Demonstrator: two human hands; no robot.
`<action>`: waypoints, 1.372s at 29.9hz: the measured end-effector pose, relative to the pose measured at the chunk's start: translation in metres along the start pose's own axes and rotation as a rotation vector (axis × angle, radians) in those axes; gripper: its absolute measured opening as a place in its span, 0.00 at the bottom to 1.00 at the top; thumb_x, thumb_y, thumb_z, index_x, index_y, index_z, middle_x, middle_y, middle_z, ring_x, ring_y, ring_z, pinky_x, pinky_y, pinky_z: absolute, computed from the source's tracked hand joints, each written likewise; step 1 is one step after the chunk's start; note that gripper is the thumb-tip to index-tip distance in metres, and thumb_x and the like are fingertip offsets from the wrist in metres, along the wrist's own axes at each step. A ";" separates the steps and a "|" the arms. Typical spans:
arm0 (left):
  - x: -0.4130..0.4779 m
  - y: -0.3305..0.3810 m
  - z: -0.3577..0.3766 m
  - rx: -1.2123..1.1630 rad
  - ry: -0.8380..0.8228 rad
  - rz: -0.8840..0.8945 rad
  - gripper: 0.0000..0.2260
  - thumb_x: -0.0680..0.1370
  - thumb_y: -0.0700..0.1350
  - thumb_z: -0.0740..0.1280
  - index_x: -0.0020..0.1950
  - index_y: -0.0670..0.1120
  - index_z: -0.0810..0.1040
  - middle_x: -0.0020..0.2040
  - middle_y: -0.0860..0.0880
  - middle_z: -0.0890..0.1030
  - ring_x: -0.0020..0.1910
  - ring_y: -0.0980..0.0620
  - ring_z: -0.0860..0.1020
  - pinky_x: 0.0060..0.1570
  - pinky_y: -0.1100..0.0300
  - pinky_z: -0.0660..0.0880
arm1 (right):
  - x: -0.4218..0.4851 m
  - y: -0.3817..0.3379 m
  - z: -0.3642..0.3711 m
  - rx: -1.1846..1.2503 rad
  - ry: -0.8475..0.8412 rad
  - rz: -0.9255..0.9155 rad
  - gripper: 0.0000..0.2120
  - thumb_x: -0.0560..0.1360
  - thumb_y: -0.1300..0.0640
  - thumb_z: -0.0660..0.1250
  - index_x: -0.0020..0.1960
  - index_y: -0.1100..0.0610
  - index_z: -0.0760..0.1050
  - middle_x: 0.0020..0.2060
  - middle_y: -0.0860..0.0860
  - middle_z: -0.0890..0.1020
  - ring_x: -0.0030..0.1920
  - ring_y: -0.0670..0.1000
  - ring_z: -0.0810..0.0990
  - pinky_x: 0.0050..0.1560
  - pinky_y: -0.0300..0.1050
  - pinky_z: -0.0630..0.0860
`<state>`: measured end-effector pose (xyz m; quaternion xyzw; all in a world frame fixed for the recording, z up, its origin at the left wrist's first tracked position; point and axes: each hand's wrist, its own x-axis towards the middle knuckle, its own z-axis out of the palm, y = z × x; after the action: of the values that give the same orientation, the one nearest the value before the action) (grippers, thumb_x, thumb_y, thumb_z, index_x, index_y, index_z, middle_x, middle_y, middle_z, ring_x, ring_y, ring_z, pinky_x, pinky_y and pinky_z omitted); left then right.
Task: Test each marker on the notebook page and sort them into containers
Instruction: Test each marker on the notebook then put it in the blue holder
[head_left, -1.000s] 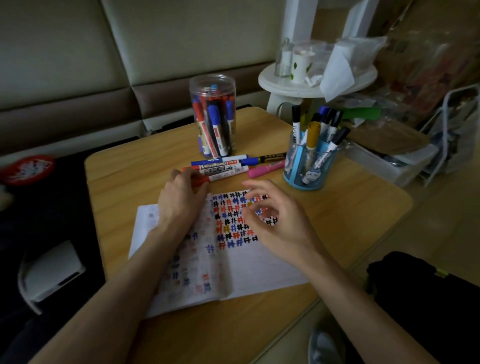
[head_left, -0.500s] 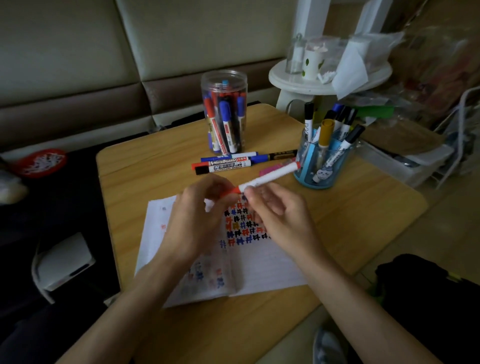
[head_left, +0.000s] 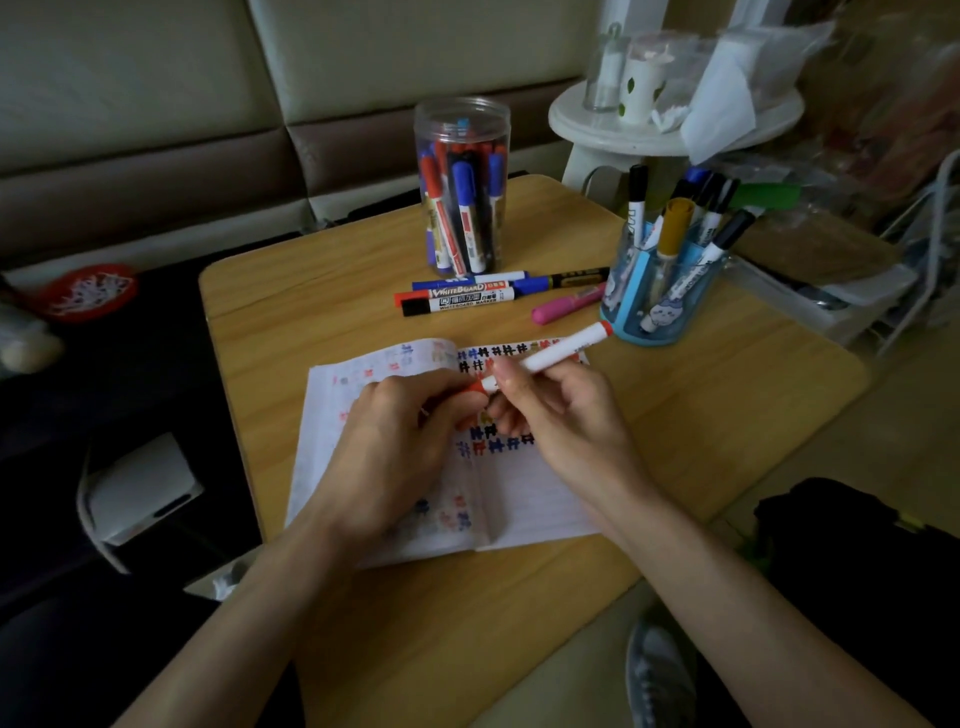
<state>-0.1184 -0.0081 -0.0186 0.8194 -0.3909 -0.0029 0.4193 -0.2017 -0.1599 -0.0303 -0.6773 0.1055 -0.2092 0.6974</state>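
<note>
Left hand (head_left: 387, 447) is gripping the red cap end of a white-barrelled marker with red ends (head_left: 553, 354); right hand (head_left: 558, 415) is pinching its barrel. Marker is lying tilted between both hands, above the open lined notebook with coloured test marks (head_left: 524, 499).

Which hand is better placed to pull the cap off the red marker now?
The left hand. Its fingers curl round the red cap, while the right hand grips the white barrel and can likely hold it steady above the notebook.
</note>
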 end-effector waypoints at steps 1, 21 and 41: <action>0.000 0.000 -0.001 -0.011 -0.011 0.006 0.07 0.81 0.49 0.67 0.53 0.55 0.85 0.42 0.64 0.83 0.44 0.66 0.80 0.43 0.73 0.71 | -0.002 -0.002 -0.001 -0.003 -0.001 -0.011 0.10 0.82 0.56 0.68 0.47 0.61 0.81 0.36 0.54 0.84 0.36 0.51 0.81 0.39 0.41 0.79; -0.004 0.003 -0.009 -0.195 -0.187 -0.034 0.06 0.81 0.48 0.67 0.47 0.57 0.83 0.36 0.63 0.82 0.36 0.64 0.79 0.38 0.72 0.71 | -0.023 -0.007 -0.001 0.001 0.001 -0.038 0.08 0.81 0.60 0.67 0.53 0.64 0.81 0.38 0.52 0.84 0.40 0.47 0.81 0.43 0.38 0.79; -0.013 0.006 0.005 0.040 -0.013 0.069 0.11 0.80 0.56 0.63 0.53 0.54 0.83 0.39 0.68 0.76 0.38 0.67 0.78 0.41 0.74 0.70 | -0.019 -0.013 -0.001 -0.028 0.093 0.038 0.17 0.82 0.56 0.68 0.35 0.58 0.76 0.27 0.43 0.74 0.30 0.42 0.71 0.33 0.34 0.67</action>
<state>-0.1325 -0.0056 -0.0221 0.8135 -0.4216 0.0142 0.4003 -0.2209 -0.1523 -0.0198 -0.6745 0.1539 -0.2256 0.6859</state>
